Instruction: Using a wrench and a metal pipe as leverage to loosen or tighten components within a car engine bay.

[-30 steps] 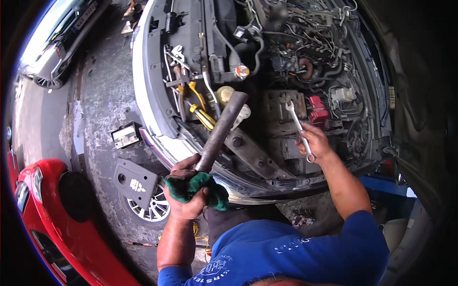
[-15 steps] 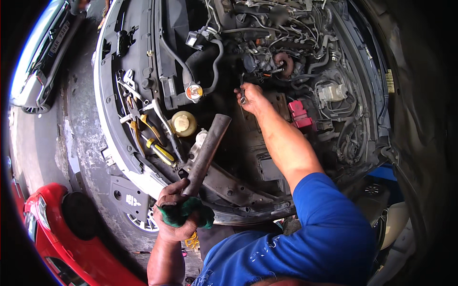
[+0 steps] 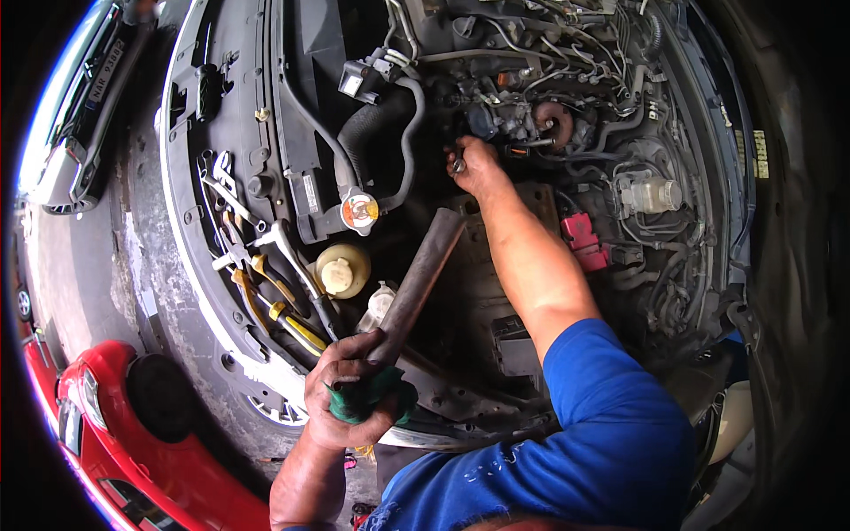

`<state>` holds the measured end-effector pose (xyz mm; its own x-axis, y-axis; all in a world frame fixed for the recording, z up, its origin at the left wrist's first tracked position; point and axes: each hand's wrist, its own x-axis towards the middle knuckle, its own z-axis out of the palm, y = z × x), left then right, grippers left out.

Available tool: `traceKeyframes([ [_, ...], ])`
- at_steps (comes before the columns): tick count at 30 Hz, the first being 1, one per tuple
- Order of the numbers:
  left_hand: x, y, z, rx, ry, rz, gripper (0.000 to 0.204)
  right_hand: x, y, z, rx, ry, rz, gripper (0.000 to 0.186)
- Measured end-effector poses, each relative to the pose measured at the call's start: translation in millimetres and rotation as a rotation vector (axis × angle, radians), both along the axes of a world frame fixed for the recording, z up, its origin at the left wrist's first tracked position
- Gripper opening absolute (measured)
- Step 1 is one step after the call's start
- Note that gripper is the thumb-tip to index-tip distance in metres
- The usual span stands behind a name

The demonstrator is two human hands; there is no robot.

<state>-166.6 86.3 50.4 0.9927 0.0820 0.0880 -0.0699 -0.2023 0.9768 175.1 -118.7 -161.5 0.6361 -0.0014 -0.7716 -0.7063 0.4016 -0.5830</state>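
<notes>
My left hand [image 3: 341, 403] is closed around a grey metal pipe [image 3: 416, 274] and a crumpled green cloth [image 3: 376, 394], held over the front edge of the open engine bay. My right hand [image 3: 474, 164] reaches deep among the engine parts, fingers closed on a wrench [image 3: 458, 165]; the wrench's far end is hidden in shadow. Just beyond it are hoses and a rusty curved part [image 3: 558, 119]. To the left, on the front panel, lie wrenches [image 3: 217, 177], pliers and a yellow-black screwdriver [image 3: 299, 329].
Around my arms are a yellowish capped reservoir [image 3: 341, 270], a radiator cap [image 3: 359, 211], a red battery terminal cover [image 3: 580, 232] and a pale fluid reservoir [image 3: 651, 196]. A red car [image 3: 111, 403] stands lower left, a silver car [image 3: 75, 124] upper left.
My right hand has carried the wrench forward and left, deeper into the engine bay. My left hand still grips the pipe and cloth. The view has shifted over the bay.
</notes>
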Motion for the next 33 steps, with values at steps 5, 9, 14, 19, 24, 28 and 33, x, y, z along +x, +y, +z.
traceKeyframes([
  [5,8,8,-16,0.031,-0.064,-0.086,0.045,6,-6,-2,0.277,-0.063,-0.150,0.009],
  [9,21,0,-17,-0.032,-0.013,-0.032,0.034,13,-17,-12,0.313,-0.040,-0.196,0.014],
  [14,15,4,-18,-0.085,-0.030,-0.014,0.041,19,-6,-7,0.422,-0.064,-0.179,0.019],
  [19,17,10,-25,-0.084,-0.054,-0.073,0.047,18,-11,-22,0.421,-0.013,-0.247,0.018],
  [24,17,2,-18,-0.063,-0.068,-0.058,0.045,23,-3,-14,0.570,-0.055,-0.381,0.018],
  [28,15,4,-15,-0.092,-0.091,-0.065,0.045,30,-5,-11,0.626,-0.088,-0.409,0.016],
  [33,14,9,-14,-0.067,-0.062,-0.038,0.044,17,-4,2,0.505,-0.053,-0.292,0.012],
])
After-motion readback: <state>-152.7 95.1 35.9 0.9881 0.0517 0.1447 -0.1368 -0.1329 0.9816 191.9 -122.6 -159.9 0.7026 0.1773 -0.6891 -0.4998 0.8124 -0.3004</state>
